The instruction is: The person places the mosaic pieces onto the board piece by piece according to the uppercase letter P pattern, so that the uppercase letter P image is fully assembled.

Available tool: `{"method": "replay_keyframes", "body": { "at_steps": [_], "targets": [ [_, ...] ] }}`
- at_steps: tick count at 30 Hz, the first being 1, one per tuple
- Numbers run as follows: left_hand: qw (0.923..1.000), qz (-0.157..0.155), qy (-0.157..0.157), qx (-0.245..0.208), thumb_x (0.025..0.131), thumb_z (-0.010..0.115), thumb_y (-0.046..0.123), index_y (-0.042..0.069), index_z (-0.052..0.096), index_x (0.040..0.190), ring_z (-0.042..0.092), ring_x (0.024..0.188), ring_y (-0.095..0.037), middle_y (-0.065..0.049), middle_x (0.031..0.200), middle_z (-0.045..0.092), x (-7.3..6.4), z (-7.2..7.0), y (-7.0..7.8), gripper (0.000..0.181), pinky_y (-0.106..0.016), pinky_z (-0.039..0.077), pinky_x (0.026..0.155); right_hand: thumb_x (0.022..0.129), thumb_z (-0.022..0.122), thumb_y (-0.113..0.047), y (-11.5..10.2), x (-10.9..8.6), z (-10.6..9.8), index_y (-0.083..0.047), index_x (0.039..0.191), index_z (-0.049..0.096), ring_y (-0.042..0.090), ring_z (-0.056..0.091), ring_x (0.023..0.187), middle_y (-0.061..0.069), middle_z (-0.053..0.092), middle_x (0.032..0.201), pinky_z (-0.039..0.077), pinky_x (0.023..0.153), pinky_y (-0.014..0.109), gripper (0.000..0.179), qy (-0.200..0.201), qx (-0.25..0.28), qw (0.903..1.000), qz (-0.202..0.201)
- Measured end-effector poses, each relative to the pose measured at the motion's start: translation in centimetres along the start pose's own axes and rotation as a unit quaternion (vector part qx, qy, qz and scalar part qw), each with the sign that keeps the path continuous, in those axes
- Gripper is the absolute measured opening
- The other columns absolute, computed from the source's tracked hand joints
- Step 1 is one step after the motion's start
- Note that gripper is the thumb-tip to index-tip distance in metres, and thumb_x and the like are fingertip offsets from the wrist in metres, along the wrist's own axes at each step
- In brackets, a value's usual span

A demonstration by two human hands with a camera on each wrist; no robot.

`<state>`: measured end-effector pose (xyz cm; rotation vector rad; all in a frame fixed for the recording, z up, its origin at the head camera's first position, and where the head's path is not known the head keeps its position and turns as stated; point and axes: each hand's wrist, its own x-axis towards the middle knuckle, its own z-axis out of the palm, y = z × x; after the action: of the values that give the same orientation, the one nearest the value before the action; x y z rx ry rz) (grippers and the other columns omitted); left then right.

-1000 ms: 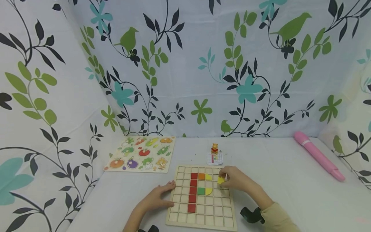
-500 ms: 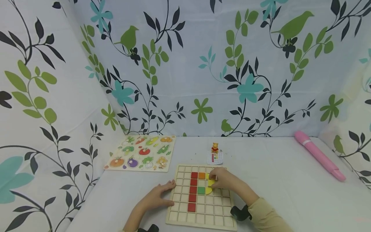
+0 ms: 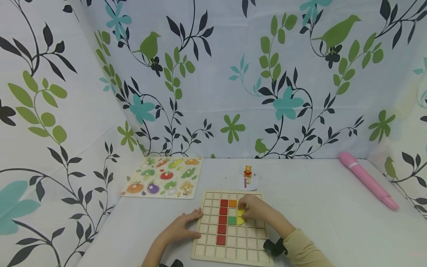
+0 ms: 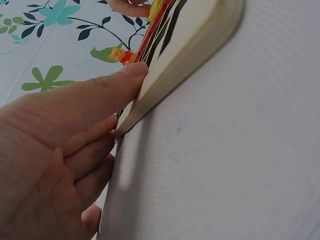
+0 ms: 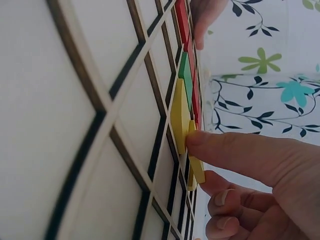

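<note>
A wooden grid board (image 3: 241, 243) lies in front of me with colored tiles in its cells. A column of red tiles (image 3: 221, 220), an orange tile (image 3: 232, 203) and a green tile (image 3: 231, 220) are on it. My right hand (image 3: 257, 208) pinches a yellow tile (image 5: 197, 162) between thumb and fingers, just above the cells. Beside that lies another yellow tile (image 5: 178, 117) with a curved edge, touching the green one. My fingers partly hide the upper yellow pieces. My left hand (image 3: 181, 227) rests against the board's left edge, its thumb touching the rim (image 4: 165, 97), fingers loosely extended.
Behind the board stand a small bear figurine (image 3: 247, 171) and a card (image 3: 248, 183) with a colored grid pattern. A vegetable puzzle board (image 3: 176, 180) lies at the back left. Far right is a pink microphone-like stick (image 3: 368, 181). Patterned cloth surrounds the white table.
My right hand has moved left over the board with the yellow tile, from the right-hand cells to the column beside the orange and green tiles. The left hand stays put.
</note>
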<state>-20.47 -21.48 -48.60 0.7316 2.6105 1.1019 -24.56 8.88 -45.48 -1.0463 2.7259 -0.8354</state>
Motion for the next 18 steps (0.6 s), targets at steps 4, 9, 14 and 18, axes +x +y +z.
{"method": "replay_keyframes", "body": {
  "at_steps": [4, 9, 14, 18],
  "targets": [
    [1.0000, 0.001, 0.004, 0.003, 0.071, 0.072, 0.035, 0.004, 0.049, 0.127, 0.029, 0.127, -0.029, -0.008, 0.137, 0.037, 0.00, -0.12, 0.16, 0.069, -0.052, 0.009, 0.104, 0.070, 0.073, -0.004, 0.14, 0.09, -0.12, -0.009, 0.078, 0.061, 0.013, 0.048, 0.070, -0.004, 0.051, 0.075, 0.046, 0.060, 0.025, 0.015, 0.006, -0.008, 0.9999, -0.013],
    [0.9999, 0.010, 0.008, 0.006, 0.070, 0.073, 0.035, 0.002, 0.049, 0.127, 0.030, 0.126, -0.030, -0.011, 0.136, 0.037, 0.10, -0.24, 0.19, 0.069, -0.054, 0.009, 0.103, 0.071, 0.073, -0.004, 0.30, 0.20, -0.16, -0.009, 0.077, 0.063, 0.013, 0.048, 0.069, -0.004, 0.050, 0.074, 0.045, 0.058, 0.024, 0.013, 0.008, -0.002, 0.9998, -0.020],
    [1.0000, 0.005, 0.002, 0.002, 0.070, 0.072, 0.035, 0.003, 0.049, 0.127, 0.029, 0.126, -0.030, -0.010, 0.137, 0.037, 0.17, -0.05, 0.16, 0.070, -0.053, 0.009, 0.103, 0.072, 0.071, -0.004, 0.49, 0.08, -0.07, -0.009, 0.076, 0.065, 0.011, 0.047, 0.069, -0.004, 0.050, 0.074, 0.045, 0.058, 0.024, 0.009, 0.005, -0.011, 0.9996, -0.024],
    [1.0000, 0.005, 0.003, -0.001, 0.070, 0.073, 0.034, 0.003, 0.049, 0.127, 0.029, 0.126, -0.030, -0.010, 0.137, 0.037, 0.13, 0.03, 0.14, 0.069, -0.054, 0.008, 0.103, 0.073, 0.070, -0.003, 0.49, -0.01, -0.05, -0.009, 0.076, 0.065, 0.011, 0.048, 0.069, -0.003, 0.051, 0.075, 0.045, 0.058, 0.023, 0.008, 0.009, -0.013, 0.9992, -0.038]
  ]
}}
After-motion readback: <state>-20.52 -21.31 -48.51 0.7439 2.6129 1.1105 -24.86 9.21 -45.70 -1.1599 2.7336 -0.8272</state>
